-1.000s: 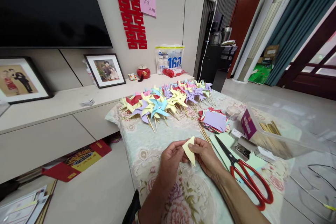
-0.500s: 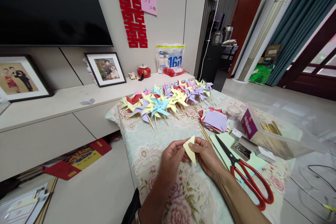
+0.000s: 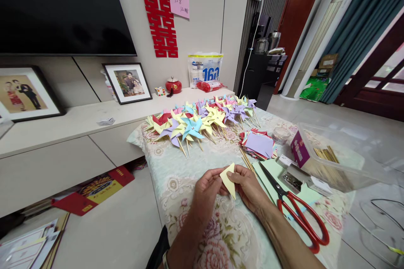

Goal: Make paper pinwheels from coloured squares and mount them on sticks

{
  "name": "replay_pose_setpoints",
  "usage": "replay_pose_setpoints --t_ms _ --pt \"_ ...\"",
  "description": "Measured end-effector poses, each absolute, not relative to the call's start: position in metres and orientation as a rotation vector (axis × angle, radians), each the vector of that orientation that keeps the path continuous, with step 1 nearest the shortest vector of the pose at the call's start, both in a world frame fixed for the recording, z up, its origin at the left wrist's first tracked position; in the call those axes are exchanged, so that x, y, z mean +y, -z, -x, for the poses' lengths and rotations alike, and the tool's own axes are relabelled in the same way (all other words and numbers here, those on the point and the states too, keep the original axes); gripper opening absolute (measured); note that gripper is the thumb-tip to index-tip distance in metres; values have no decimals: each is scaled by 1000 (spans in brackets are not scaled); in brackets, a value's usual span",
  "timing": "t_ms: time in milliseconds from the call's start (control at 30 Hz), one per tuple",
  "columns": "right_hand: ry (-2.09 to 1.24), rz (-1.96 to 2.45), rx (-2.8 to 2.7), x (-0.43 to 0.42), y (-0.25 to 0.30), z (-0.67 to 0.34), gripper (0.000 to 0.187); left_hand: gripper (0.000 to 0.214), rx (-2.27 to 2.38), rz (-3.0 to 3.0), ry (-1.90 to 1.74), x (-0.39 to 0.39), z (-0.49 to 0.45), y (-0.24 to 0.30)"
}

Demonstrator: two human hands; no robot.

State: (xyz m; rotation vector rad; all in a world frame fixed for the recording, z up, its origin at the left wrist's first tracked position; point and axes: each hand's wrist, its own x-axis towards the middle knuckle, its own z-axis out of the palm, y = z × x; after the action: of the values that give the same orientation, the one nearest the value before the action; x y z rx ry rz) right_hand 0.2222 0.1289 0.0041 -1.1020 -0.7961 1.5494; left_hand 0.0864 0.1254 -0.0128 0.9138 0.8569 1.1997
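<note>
My left hand [image 3: 206, 189] and my right hand [image 3: 249, 187] both pinch a pale yellow folded paper piece [image 3: 228, 179], held just above the floral tablecloth [image 3: 176, 172]. The paper is folded to a pointed shape between my fingertips. Red-handled scissors [image 3: 296, 210] lie just right of my right hand. A stack of coloured paper squares [image 3: 257, 143] and thin wooden sticks [image 3: 246, 160] sit beyond my hands.
Several finished paper pinwheels [image 3: 198, 122] cover the far part of the table. A clear plastic box [image 3: 331, 155] of sticks, a purple box [image 3: 298, 148] and a small round tin [image 3: 280, 134] stand at the right. A low cabinet [image 3: 63, 134] with framed photos runs along the left.
</note>
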Motion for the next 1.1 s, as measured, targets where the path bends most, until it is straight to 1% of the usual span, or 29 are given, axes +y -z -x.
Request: replay_pose_setpoints --t_ms 733,1100 --pt "-1583 1041 -812 129 -2 -222 27 30 882 -914 -1204 126 -88 9" --pt "-1574 1021 -896 131 11 -223 38 29 934 -883 -1213 125 -89 3"
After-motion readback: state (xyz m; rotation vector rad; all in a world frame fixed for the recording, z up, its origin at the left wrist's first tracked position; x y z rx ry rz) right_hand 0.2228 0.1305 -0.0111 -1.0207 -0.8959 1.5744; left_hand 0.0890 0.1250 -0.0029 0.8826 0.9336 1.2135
